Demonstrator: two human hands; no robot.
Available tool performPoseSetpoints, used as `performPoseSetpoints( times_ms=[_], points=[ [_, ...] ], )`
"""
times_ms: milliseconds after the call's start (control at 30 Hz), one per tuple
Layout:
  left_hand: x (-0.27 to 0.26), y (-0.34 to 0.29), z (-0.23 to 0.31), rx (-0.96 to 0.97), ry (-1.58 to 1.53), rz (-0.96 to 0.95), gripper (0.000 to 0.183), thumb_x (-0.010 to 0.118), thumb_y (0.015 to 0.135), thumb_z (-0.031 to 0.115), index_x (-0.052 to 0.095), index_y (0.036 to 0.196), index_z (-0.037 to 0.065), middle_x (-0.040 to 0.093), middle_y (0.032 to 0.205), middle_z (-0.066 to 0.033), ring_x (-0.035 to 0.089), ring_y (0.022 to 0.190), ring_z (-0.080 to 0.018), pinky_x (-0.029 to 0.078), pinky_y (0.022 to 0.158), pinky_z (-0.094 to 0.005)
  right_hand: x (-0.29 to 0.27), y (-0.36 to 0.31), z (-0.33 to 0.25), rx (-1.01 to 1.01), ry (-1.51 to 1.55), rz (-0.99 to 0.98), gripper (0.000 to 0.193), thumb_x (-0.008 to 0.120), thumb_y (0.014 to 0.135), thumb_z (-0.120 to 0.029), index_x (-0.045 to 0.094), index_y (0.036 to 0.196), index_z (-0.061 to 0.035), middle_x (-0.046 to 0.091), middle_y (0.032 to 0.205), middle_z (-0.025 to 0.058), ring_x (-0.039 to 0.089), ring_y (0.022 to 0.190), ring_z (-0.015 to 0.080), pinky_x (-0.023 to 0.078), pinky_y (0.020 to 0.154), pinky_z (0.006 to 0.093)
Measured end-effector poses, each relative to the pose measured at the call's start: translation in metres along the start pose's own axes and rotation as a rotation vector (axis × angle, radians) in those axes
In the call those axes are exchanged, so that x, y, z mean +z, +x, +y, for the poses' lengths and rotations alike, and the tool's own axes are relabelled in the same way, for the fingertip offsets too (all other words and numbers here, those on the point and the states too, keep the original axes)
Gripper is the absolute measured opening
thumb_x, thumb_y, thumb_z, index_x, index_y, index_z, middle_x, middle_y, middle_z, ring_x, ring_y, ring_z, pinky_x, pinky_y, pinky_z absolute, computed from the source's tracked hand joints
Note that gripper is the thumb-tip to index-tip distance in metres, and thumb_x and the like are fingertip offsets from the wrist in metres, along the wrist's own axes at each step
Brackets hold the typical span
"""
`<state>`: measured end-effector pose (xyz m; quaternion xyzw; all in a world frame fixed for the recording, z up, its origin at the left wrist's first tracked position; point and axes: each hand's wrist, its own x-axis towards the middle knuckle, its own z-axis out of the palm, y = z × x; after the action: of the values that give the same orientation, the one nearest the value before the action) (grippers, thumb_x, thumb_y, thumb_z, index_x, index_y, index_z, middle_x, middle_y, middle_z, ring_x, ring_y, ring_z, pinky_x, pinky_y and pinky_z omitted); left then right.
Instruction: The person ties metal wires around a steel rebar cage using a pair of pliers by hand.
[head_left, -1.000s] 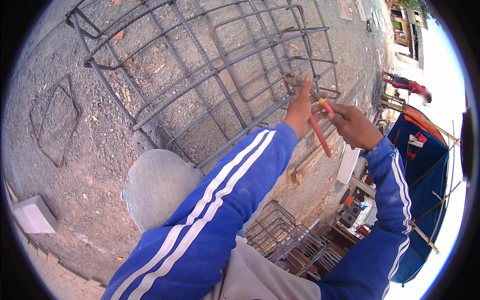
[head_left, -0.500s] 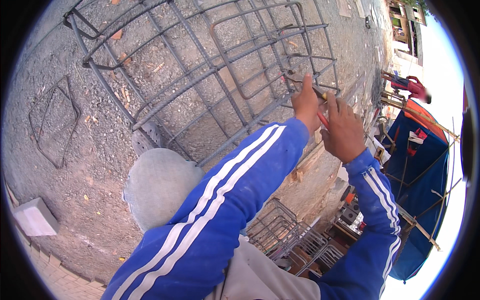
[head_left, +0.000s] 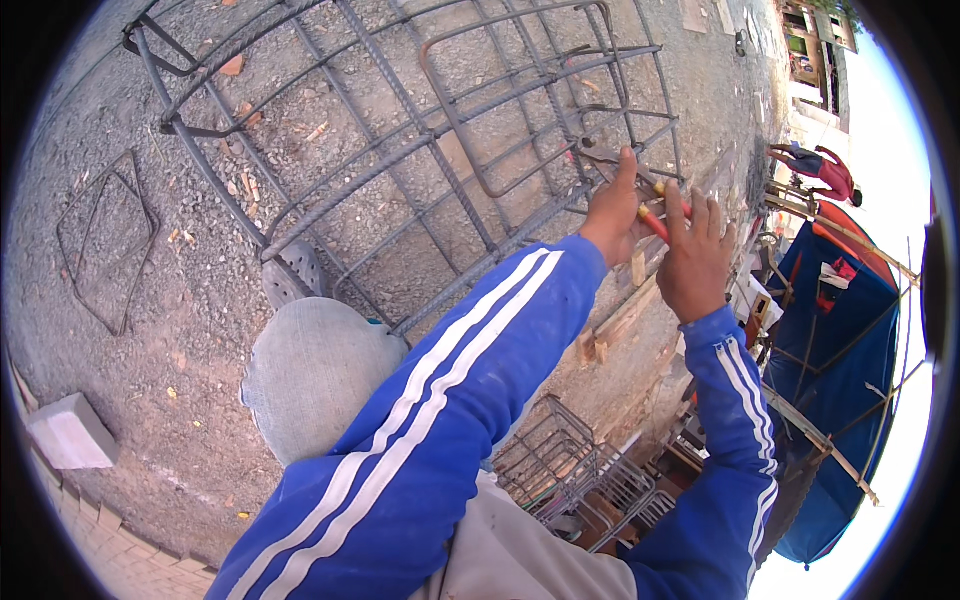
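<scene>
Pincers (head_left: 653,221) lie between left fingers (head_left: 627,172) and right fingers (head_left: 700,216); right slightly spread; left unclear.

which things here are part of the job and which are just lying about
Seemingly in use:
pincers, left hand around them, right hand alongside
steel cage

Apparently just lying about:
pale block
steel loop on the ground

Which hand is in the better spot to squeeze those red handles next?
Probably the right hand: it is by the far ends of the red handles. The left hand is farther up the tool, nearer its metal head.
</scene>
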<state>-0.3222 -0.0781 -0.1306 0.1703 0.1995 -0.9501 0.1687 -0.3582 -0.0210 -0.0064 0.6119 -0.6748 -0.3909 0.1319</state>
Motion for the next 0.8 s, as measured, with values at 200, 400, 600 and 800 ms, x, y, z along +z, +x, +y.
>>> performPoseSetpoints(
  times_ms=[200,400,600,800],
  points=[
    [-0.004,0.007,-0.003,-0.024,0.094,-0.055,0.057,0.04,0.097,0.059,0.052,0.114,0.006,0.064,0.109,-0.0117,0.064,0.099,-0.0226,0.056,0.084,-0.0379,0.046,0.013,0.036,-0.008,0.389,0.001,0.058,0.065,0.074,-0.003,0.049,0.129,-0.0103,0.057,0.102,0.015,0.059,0.092,0.0353,0.047,0.075,0.0457],
    [-0.016,0.021,-0.005,0.028,0.138,-0.063,0.052,0.04,0.099,0.054,0.056,0.11,0.006,0.065,0.109,-0.0098,0.065,0.1,-0.0224,0.053,0.087,-0.0372,0.07,0.042,0.052,-0.142,0.531,0.101,0.036,0.07,0.079,-0.009,0.056,0.113,-0.0064,0.061,0.098,0.0149,0.061,0.09,0.0361,0.049,0.074,0.0453],
    [0.007,-0.011,0.017,-0.085,0.452,0.139,0.046,0.046,0.098,0.051,0.061,0.1,0.007,0.068,0.1,-0.0092,0.065,0.096,-0.0241,0.05,0.087,-0.0422,0.074,0.049,0.067,-0.183,0.498,0.079,0.033,0.067,0.08,-0.005,0.056,0.111,-0.0054,0.061,0.096,0.0149,0.062,0.09,0.0357,0.048,0.073,0.0461],
    [-0.003,-0.039,0.041,0.641,1.522,0.398,0.042,0.067,0.082,0.044,0.062,0.093,0.003,0.066,0.096,-0.0153,0.063,0.096,-0.0316,0.048,0.088,-0.044,0.041,0.046,0.059,-0.137,0.396,0.014,0.024,0.062,0.08,-0.003,0.054,0.103,-0.006,0.061,0.092,0.0154,0.063,0.089,0.0354,0.049,0.072,0.0458]
  ],
)
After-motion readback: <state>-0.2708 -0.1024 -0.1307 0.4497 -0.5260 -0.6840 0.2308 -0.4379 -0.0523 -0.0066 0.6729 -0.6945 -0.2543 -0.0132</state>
